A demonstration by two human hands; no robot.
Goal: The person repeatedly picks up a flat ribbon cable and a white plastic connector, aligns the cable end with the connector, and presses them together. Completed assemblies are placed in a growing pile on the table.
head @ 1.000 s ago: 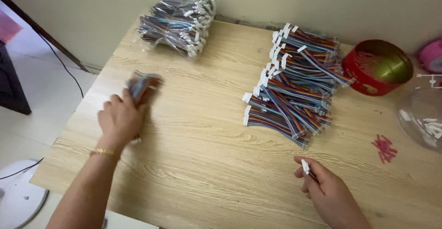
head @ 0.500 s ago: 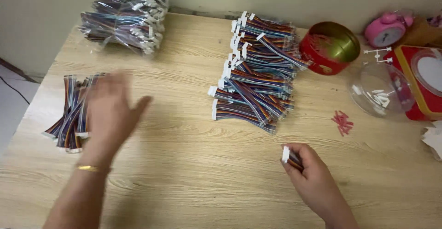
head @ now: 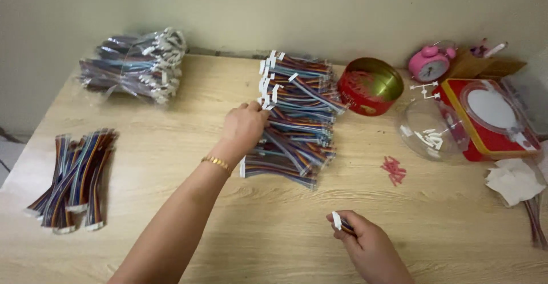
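Note:
My left hand reaches into the left edge of a big pile of multicoloured ribbon cables with white plugs in the middle of the wooden table; its fingers curl on the cable ends. My right hand rests near the front edge, shut on a small white connector. A smaller bunch of finished cables lies at the left. A clear bag of cables sits at the back left.
A round red tin stands right of the pile. Farther right are a clear bowl of white plugs, a red box with a clear lid, a pink alarm clock, small red pieces and crumpled tissue.
My left hand left the bunch of cables at the left and moved right to the central pile. The right hand stayed with the white connector. The camera view shifted right.

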